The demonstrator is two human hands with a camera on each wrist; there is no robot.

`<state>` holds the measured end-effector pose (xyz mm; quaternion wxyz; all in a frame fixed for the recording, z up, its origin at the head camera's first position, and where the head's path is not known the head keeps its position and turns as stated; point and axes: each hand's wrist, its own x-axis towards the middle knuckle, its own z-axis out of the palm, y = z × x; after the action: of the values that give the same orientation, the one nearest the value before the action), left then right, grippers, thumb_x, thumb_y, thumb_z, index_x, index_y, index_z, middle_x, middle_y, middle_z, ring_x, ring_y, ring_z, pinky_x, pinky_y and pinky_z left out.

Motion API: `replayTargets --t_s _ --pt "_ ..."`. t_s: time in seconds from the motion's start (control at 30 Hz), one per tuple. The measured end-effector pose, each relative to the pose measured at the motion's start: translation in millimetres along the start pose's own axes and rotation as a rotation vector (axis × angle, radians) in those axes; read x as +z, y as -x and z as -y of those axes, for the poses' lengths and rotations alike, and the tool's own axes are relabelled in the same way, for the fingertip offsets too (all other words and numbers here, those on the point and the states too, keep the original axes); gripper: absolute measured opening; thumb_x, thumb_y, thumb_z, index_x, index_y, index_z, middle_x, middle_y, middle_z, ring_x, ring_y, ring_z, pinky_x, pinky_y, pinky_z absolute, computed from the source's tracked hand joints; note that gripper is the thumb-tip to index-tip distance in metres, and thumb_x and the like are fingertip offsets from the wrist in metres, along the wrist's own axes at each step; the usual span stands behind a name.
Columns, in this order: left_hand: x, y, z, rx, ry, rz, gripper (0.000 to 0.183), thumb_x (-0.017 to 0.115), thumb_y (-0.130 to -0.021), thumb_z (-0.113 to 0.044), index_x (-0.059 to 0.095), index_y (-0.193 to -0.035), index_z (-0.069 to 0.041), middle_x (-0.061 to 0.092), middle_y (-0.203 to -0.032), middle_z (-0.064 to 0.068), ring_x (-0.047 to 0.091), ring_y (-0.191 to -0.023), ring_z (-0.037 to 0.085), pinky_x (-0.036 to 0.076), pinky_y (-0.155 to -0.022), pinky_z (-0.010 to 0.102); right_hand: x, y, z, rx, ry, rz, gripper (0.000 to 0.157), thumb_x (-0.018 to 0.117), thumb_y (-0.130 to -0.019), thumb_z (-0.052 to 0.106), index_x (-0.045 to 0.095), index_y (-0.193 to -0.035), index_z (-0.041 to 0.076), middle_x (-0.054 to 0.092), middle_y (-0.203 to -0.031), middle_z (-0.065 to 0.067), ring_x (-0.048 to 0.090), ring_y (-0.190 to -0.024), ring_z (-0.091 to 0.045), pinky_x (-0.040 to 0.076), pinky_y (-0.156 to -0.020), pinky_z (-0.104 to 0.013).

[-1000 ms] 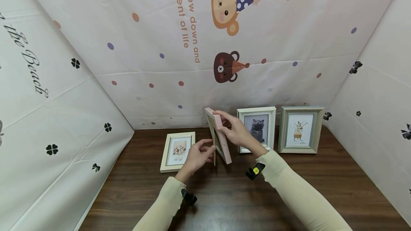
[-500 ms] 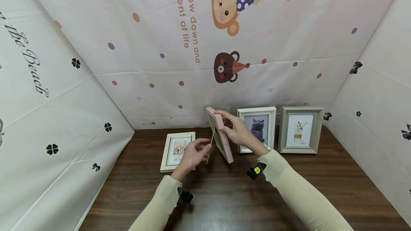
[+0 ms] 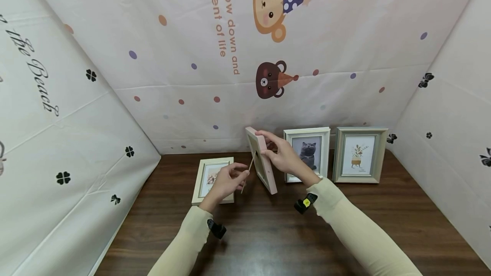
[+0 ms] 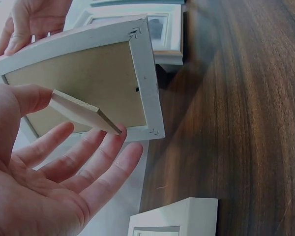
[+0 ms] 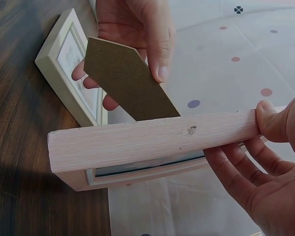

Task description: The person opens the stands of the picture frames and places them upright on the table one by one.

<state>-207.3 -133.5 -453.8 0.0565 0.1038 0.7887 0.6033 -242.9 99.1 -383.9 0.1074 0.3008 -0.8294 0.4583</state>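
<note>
A pink photo frame (image 3: 268,171) stands tilted near the back of the wooden table, its tan backing (image 4: 83,69) facing left. My right hand (image 3: 283,156) grips it by the upper part of its side, thumb on one face and fingers on the other in the right wrist view. With thumb and fingers, my left hand (image 3: 225,183) pinches the frame's easel stand (image 4: 81,112), a thin flat board swung out at an angle from the backing. The right wrist view shows that stand's brown side (image 5: 120,78); its top end is hidden behind the frame's edge.
A cream photo frame (image 3: 197,184) with a flower picture lies behind my left hand. To the right stand a white frame (image 3: 326,152) with a cat picture and a grey-beige frame (image 3: 382,152) with a plant picture. Printed cloth walls (image 3: 172,118) enclose the brown table (image 3: 268,233).
My left hand has moved left and slightly up, swinging the easel stand further away from the backing. The right hand and the pink frame have barely shifted.
</note>
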Motion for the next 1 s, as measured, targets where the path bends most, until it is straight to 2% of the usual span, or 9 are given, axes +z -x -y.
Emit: replayTargets --t_s 0.27,0.43,0.53,0.63,0.73,0.87,0.93,1.0 --pt "-2.0 0.5 1.2 -0.004 0.005 0.005 0.034 0.068 -0.102 -0.026 0.065 -0.130 -0.007 0.074 -0.099 0.011 0.068 -0.096 0.051 0.062 -0.071 0.037 1.4 -0.9 3.0 0.009 0.002 -0.001 0.055 0.069 -0.098 0.005 0.054 -0.149 0.019 0.069 -0.116 -0.014 0.068 -0.093 -0.025 0.058 -0.072 -0.041" --pt "-2.5 0.3 -1.7 0.000 -0.017 0.003 0.038 0.067 -0.102 -0.029 0.065 -0.131 -0.006 0.074 -0.098 0.011 0.071 -0.093 0.044 0.062 -0.073 0.039 2.2 -4.0 4.7 0.011 0.005 -0.010 0.056 0.069 -0.098 0.004 0.053 -0.149 0.017 0.068 -0.116 -0.015 0.068 -0.093 -0.026 0.059 -0.071 -0.042" --pt "-1.2 0.5 -4.8 0.022 -0.091 -0.021 0.039 0.068 -0.101 -0.031 0.065 -0.131 -0.005 0.074 -0.101 0.010 0.071 -0.092 0.036 0.060 -0.077 0.042 2.6 -6.4 5.6 0.008 0.016 -0.007 0.055 0.069 -0.098 0.004 0.052 -0.149 0.014 0.068 -0.114 -0.014 0.068 -0.092 -0.025 0.059 -0.071 -0.041" --pt "2.1 0.6 -9.3 0.092 -0.199 -0.094 0.039 0.069 -0.100 -0.031 0.066 -0.130 -0.007 0.073 -0.108 0.009 0.070 -0.094 0.029 0.058 -0.082 0.043 1.9 -8.4 7.3 0.000 0.025 -0.009 0.055 0.070 -0.097 0.004 0.053 -0.149 0.012 0.068 -0.111 -0.013 0.068 -0.090 -0.025 0.059 -0.072 -0.041" --pt "7.0 1.5 -16.3 0.199 -0.265 -0.220 0.037 0.072 -0.097 -0.028 0.068 -0.128 -0.009 0.073 -0.115 0.011 0.069 -0.100 0.029 0.057 -0.086 0.045 0.7 -10.2 9.0 -0.008 0.034 -0.012 0.056 0.071 -0.096 0.004 0.053 -0.148 0.012 0.069 -0.109 -0.014 0.069 -0.089 -0.025 0.058 -0.072 -0.042" --pt "14.9 5.8 -29.3 0.373 -0.266 -0.374 0.039 0.077 -0.094 -0.020 0.067 -0.128 -0.005 0.071 -0.118 0.017 0.070 -0.103 0.033 0.057 -0.089 0.048 -0.9 -11.5 9.8 -0.013 0.045 -0.006 0.057 0.072 -0.096 0.005 0.052 -0.149 0.012 0.069 -0.108 -0.013 0.069 -0.090 -0.026 0.058 -0.074 -0.044" --pt "19.4 8.9 -36.5 0.441 -0.251 -0.409 0.041 0.078 -0.092 -0.016 0.066 -0.129 -0.003 0.070 -0.118 0.019 0.070 -0.103 0.034 0.057 -0.090 0.048 -1.8 -11.9 10.1 -0.020 0.052 -0.005 0.058 0.072 -0.096 0.006 0.052 -0.150 0.013 0.070 -0.109 -0.013 0.069 -0.090 -0.026 0.058 -0.074 -0.044" --pt "24.3 11.7 -43.1 0.475 -0.214 -0.413 0.042 0.079 -0.091 -0.012 0.065 -0.129 -0.002 0.070 -0.117 0.022 0.071 -0.103 0.036 0.058 -0.089 0.048 -2.4 -12.6 9.8 -0.027 0.058 -0.005 0.057 0.072 -0.097 0.007 0.051 -0.150 0.013 0.070 -0.110 -0.013 0.069 -0.091 -0.026 0.058 -0.075 -0.044"
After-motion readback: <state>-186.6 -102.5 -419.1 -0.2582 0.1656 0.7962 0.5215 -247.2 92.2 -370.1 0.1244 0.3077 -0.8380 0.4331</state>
